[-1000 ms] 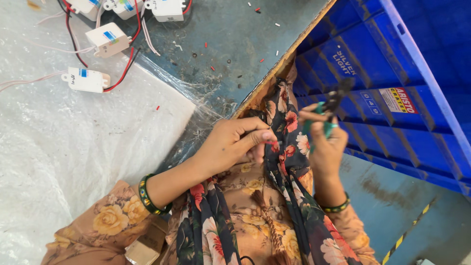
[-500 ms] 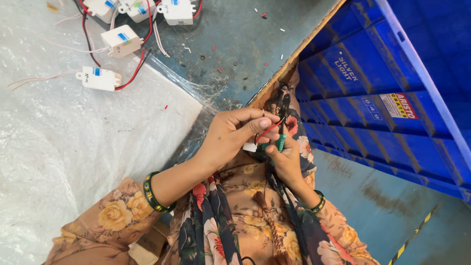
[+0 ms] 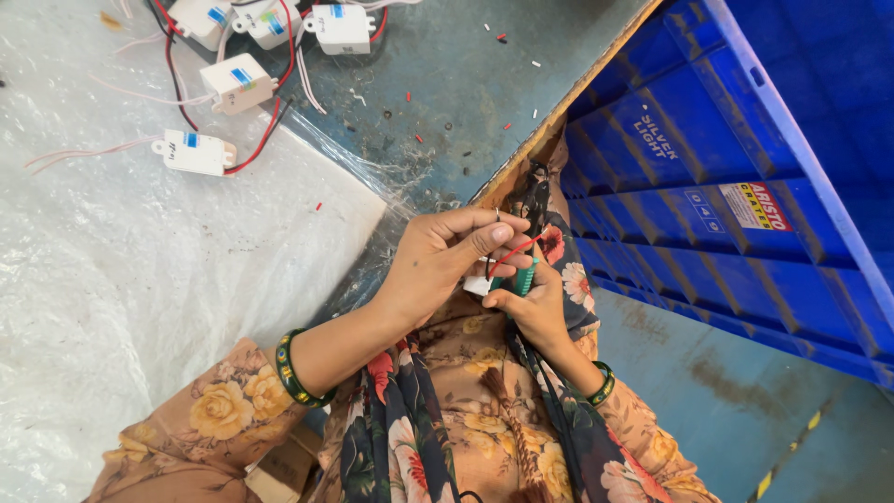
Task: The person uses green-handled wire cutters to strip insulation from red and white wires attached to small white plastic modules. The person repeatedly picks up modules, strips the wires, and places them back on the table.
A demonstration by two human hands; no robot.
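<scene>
Pinching red wire (image 3: 518, 248) now, left hand (image 3: 445, 261) meeting pliers (image 3: 531, 219).

Person wearing tan floral-print sleeves (image 3: 219, 424), yellow and pink roses showing. Dark floral scarf (image 3: 400, 438) hanging down at 6 o'clock. Green-and-gold bangle (image 3: 296, 373) circling left wrist; matching green bangle (image 3: 603, 383) circling right wrist.

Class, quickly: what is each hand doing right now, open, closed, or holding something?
Left hand: closed, pinching a red wire.
Right hand: closed around a green-handled tool, likely pliers.
</scene>
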